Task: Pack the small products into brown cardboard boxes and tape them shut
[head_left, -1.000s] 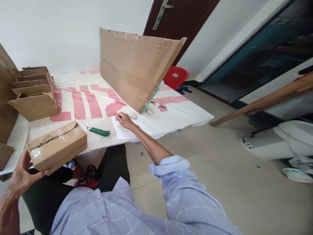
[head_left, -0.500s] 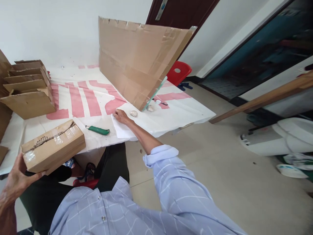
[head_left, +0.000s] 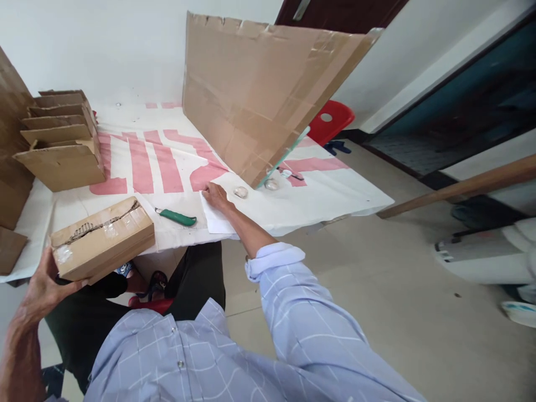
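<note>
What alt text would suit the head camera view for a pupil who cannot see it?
A person's left hand holds a taped box at the edge of a table, while the right hand touches white paper. A green knife lies between box and paper; a large cardboard sheet stands beyond.

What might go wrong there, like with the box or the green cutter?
The brown taped cardboard box sticks out past the edge of the white-covered table, held at one end by the left hand, so it might slip.

The green-handled cutter, lying between box and right hand, might nick someone if its blade is out; that is too small to tell.
</note>
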Demonstrator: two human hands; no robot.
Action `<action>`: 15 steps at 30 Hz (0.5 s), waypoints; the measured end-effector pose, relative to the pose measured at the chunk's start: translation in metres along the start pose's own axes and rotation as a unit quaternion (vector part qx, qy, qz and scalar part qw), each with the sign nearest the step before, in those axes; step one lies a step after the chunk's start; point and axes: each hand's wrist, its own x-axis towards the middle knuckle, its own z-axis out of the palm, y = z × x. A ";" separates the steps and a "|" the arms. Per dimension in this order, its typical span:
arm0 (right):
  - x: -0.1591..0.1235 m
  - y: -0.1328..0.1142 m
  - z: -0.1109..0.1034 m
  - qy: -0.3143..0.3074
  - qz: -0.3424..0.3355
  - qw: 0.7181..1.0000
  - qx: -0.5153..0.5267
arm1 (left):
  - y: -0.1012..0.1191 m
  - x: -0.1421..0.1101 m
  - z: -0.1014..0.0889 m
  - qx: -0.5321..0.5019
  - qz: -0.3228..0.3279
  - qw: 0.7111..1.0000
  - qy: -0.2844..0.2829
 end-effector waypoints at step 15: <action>-0.040 -0.031 -0.003 0.062 -0.029 0.997 -0.024 | -0.027 -0.016 0.009 -0.123 0.083 0.988 0.047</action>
